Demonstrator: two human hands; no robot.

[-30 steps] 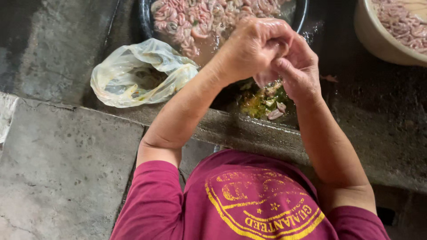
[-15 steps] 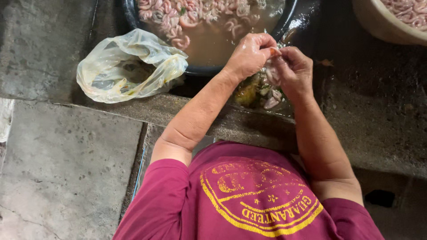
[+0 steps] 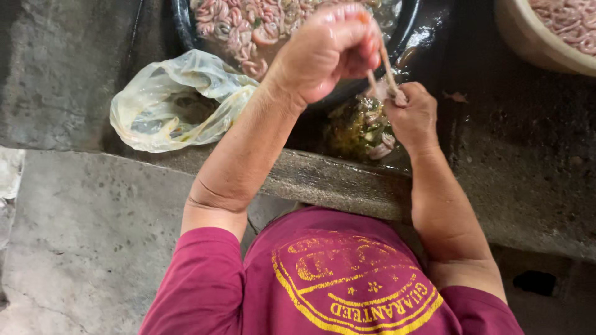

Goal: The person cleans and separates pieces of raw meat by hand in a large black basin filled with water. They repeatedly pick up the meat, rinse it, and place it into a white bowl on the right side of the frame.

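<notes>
Over the wet stone ledge (image 3: 347,180), in the head view, the left hand (image 3: 332,49) is now raised higher than half a second ago, its grip pinching the upper end of a thin pale strip of intestine (image 3: 386,69). The right hand (image 3: 411,115) sits lower, fingers closed around the strip's bottom end, so the piece is stretched taut between them where before both hands met close together. That suggests the strip is being pulled through the fingers to squeeze it out. Beneath lies a greenish heap of scraps (image 3: 360,127). A dark basin (image 3: 298,25) of pinkish coils sits behind, a crumpled plastic bag (image 3: 177,102) to its left.
</notes>
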